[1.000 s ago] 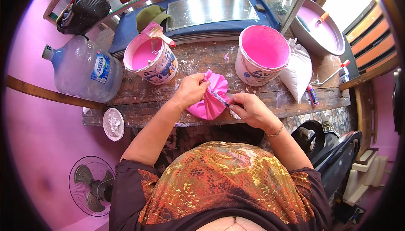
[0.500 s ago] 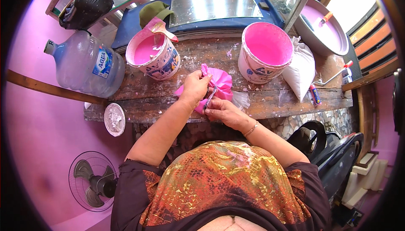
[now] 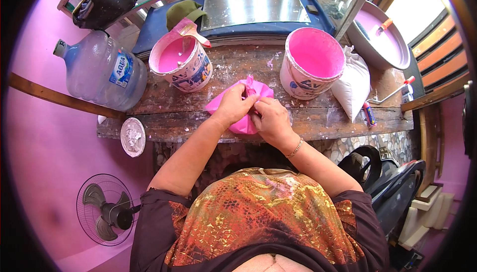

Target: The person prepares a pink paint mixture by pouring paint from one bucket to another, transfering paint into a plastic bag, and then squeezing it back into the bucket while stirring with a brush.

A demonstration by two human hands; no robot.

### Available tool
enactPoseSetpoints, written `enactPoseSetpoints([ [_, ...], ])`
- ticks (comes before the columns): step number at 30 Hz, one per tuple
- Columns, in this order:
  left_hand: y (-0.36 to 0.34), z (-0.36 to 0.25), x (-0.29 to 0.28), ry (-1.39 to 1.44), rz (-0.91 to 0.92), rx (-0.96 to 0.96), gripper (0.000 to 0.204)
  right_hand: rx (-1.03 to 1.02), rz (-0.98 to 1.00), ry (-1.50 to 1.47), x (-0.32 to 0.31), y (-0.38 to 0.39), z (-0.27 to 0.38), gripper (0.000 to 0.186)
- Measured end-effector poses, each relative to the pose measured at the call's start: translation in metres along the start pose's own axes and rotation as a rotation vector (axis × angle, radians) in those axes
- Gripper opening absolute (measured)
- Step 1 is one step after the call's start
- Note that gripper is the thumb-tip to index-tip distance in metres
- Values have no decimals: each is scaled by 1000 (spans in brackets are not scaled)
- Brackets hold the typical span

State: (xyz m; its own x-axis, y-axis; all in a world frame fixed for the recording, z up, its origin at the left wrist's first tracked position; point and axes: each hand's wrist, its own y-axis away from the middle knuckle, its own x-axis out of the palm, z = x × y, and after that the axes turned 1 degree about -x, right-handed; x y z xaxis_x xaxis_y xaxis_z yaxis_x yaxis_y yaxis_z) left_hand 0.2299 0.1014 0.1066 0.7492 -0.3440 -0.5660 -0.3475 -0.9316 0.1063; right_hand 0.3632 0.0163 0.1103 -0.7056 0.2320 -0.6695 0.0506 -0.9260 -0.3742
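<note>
A filled pink plastic bag [image 3: 242,114] lies on the worn wooden bench [image 3: 164,115], in the middle of it near the front edge. Both hands are closed on its gathered neck: the left hand [image 3: 232,104] pinches the top from the left, and the right hand [image 3: 271,118] grips it from the right, fingers curled. Judged from this, filling is done and the closing of the neck is under way; whether a knot or tie is in place cannot be told, since the hands cover it. Behind the bag to the left stands a bucket of pink liquid [image 3: 180,64] with a scoop resting on its rim; behind the bag to the right stands a second pink bucket [image 3: 311,62], its inside coated pink. A white sack [image 3: 354,84] leans just right of that bucket. Left of the bag, at the bench end, a large water bottle [image 3: 99,71] lies on its side. The bench top is splashed with white and pink residue. Below the bag to the left a floor fan [image 3: 108,210] stands against pink walls.
</note>
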Motion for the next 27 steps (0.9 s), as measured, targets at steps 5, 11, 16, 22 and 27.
enactPoseSetpoints([
  [5, 0, 3, -20, 284, 273, -94, 17, 4, 68, -18, -7, -2, 4, 12],
  [11, -2, 1, -30, 360, 395, -108, 20, 341, 172, -404, -25, 7, -27, 14],
  [16, -5, -4, -36, 39, 388, 32, 20, 198, 236, 31, -40, -4, -36, 13],
  [22, -4, 9, -40, 191, 511, 165, 21, 95, 4, 148, -27, -27, -40, 11],
  [27, -8, 5, -55, 25, 547, 367, 24, 99, -193, 69, -3, -55, -47, 9],
])
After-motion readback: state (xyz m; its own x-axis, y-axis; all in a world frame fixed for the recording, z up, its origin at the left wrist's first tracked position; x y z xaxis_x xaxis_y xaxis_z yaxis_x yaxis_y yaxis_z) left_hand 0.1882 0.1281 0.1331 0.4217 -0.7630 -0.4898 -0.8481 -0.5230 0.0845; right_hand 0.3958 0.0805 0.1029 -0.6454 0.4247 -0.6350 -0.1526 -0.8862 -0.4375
